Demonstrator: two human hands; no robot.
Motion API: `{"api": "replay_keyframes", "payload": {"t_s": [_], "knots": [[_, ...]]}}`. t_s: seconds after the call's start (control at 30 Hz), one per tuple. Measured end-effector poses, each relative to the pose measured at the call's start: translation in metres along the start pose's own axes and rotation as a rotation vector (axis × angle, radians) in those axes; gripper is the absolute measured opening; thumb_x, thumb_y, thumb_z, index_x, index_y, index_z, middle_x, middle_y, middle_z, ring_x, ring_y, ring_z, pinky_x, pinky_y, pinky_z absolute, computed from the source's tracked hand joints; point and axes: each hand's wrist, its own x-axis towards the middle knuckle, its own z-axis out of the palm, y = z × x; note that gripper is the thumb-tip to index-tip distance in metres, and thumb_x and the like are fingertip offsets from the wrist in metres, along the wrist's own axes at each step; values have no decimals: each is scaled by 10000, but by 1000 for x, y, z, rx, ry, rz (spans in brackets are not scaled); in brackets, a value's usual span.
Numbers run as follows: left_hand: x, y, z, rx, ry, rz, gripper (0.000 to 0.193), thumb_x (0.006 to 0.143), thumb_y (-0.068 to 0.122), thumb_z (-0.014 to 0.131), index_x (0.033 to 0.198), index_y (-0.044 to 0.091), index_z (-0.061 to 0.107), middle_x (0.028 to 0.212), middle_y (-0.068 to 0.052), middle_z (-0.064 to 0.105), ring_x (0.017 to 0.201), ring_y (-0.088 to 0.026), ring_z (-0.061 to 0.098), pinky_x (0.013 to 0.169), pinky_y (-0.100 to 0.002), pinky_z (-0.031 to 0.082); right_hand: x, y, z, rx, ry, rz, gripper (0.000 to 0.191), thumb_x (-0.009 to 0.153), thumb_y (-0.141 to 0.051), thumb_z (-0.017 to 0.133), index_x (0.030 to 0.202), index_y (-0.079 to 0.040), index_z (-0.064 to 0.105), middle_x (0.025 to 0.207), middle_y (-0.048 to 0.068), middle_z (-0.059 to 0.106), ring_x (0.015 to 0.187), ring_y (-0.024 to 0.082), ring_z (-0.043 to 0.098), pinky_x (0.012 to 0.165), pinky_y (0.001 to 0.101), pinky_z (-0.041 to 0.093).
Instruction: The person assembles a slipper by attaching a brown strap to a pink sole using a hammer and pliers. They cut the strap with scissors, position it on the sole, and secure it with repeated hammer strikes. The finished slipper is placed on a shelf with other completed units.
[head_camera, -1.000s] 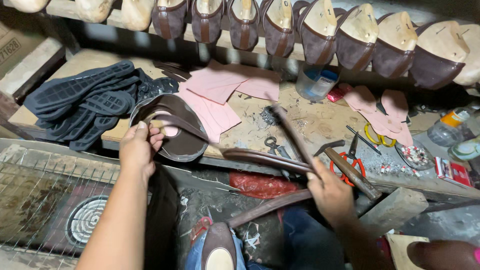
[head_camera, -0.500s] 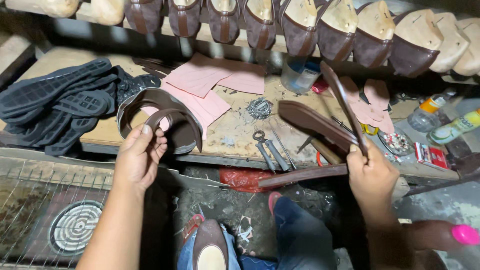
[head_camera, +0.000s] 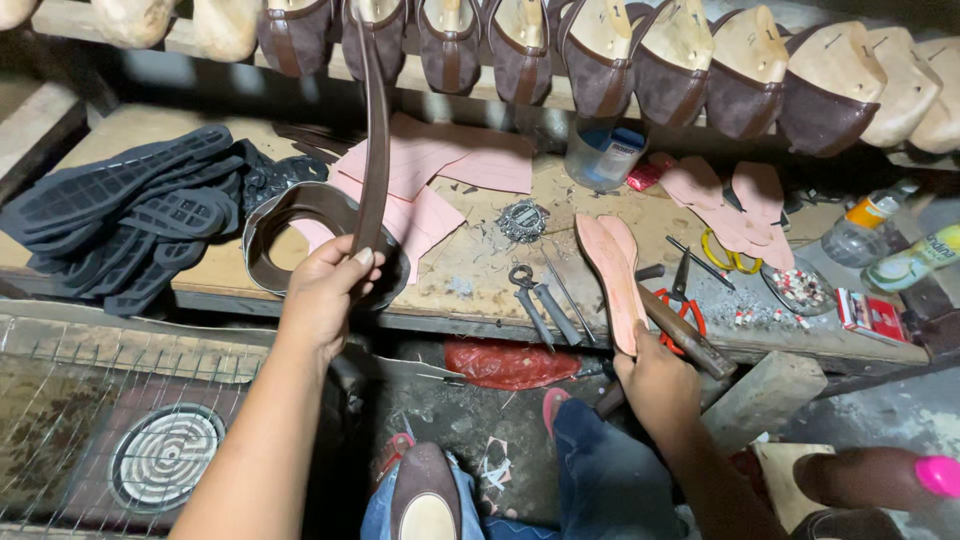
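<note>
Above the workbench (head_camera: 480, 290), the row of lasts (head_camera: 600, 50) is cut off by the top edge. The strap (head_camera: 375, 130) runs out of view there too. Small bits in the dish (head_camera: 800, 290) at the bench's right end are too small to identify.

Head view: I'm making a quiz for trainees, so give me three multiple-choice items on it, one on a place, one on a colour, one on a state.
1. Where do the black soles lie?
A. bench's left end
B. floor
C. top shelf

2. What colour is the strap in the left hand?
A. pink
B. brown
C. yellow

3. How does the right hand have the pink insole?
A. gripped at its near end
B. untouched
C. folded double

Answers: 1 A, they are piled left on the bench. 2 B, it matches the brown coil. 3 A, fingers close on its near end.
</note>
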Motion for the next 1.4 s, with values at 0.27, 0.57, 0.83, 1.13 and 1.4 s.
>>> {"api": "replay_keyframes", "payload": {"t_s": [0.27,0.57,0.83,1.13,1.4], "knots": [[6,-29,-27,329,58,-301,166,946,75,620,1031,-33,713,832,-92,742,633,-131,649,556,-263,504,6,-12,-20,28,-231,60,924,719,-489,819,1473,-63,496,667,186,690,595,363,693,569,473,547],[-20,-35,-12,742,541,124,342,946,303,721,1047,18,561,760,-177,688,652,-272,635,599,-391,504,-4,-34,-62,253,-178,242,556,773,-420,844,1205,-94,713,597,93,613,531,222,612,574,365,508],[-117,-54,36,475,105,169,320,1030,345,575,1074,34,633,918,-127,666,866,-215,609,794,-315,510,-30,-52,-98,1199,4,448,272,1025,-115,651,1260,22,673,876,91,669,685,140,591,638,287,488],[-204,-88,19,-306,5,-214,459,1008,311,445,1308,5,610,1228,-224,739,1004,-267,689,892,-401,562,-68,-96,-59,1295,-811,225,251,916,-116,671,1097,40,746,943,153,758,778,212,728,724,342,584],[-224,-194,-9,210,71,-40,431,986,265,517,1309,-8,598,1158,-148,777,975,-201,750,882,-339,580,93,-166,-6,739,-594,-396,525,841,-364,748,1227,-19,661,1095,143,702,1023,278,678,908,372,523]]}}
